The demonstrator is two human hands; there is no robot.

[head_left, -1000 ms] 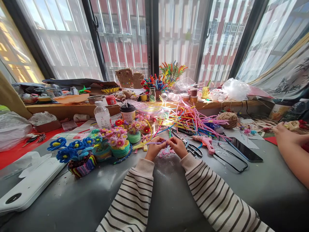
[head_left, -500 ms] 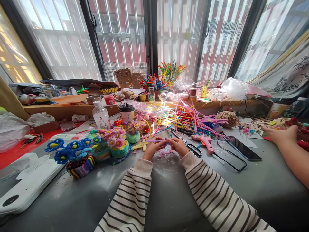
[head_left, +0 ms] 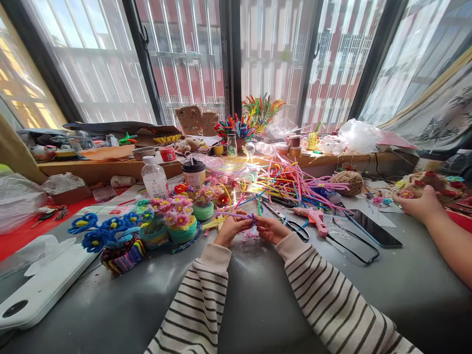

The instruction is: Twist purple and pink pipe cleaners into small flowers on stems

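Note:
Between my two hands is a thin purple pipe cleaner (head_left: 241, 215), with a small twisted clump near its right end. My left hand (head_left: 233, 230) pinches it from the left, fingers closed. From the right, the fingertips of my right hand (head_left: 271, 228) close on the clump end. Pink and blue fluff bits (head_left: 250, 236) lie on the grey table (head_left: 254, 295) just beneath. Black-handled scissors (head_left: 298, 230) rest right of my right hand, beside a pink glue gun (head_left: 316, 221). Turquoise pots with pink flowers (head_left: 182, 228) stand left of my left hand.
A pile of pipe cleaners (head_left: 295, 179) lies behind my hands. A phone (head_left: 376, 228) is at right. Another person's hand (head_left: 424, 204) holds a flowered wreath (head_left: 416, 183) at far right. A bottle (head_left: 154, 179), lidded cup (head_left: 193, 173) and blue flowers (head_left: 110, 228) stand left.
My hands have moved slightly apart, and more of the purple clump shows between them. At far right, the other person's hand has shifted left, with the flowered wreath now more visible.

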